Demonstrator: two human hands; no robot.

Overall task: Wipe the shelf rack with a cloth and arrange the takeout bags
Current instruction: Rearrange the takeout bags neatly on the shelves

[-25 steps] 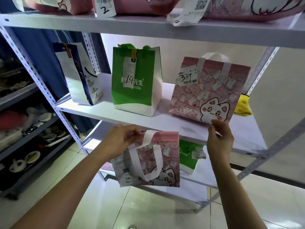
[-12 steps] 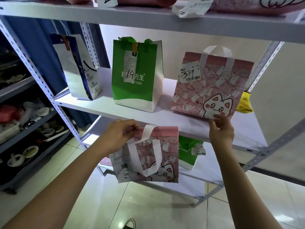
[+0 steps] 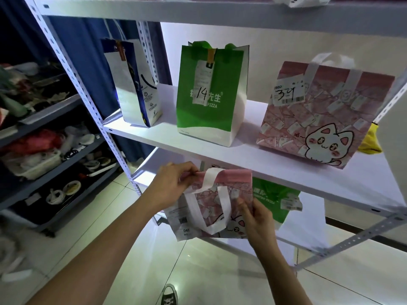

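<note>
— Where is the small pink cat bag [image 3: 220,205]?
— Held in front of the white shelf rack [image 3: 242,159], below its middle shelf.
— And each grip?
— Left hand [image 3: 174,183] pinches the bag's top edge; right hand [image 3: 257,219] curls its fingers round the lower right side. Three bags stand above

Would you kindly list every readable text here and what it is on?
"14": handwritten on the receipt on the green pizza bag.
"PIZZA": green pizza bag.
"34": label on the large pink cat bag.
"046": receipt on the small pink cat bag.
Finer print: too blurred.
</note>
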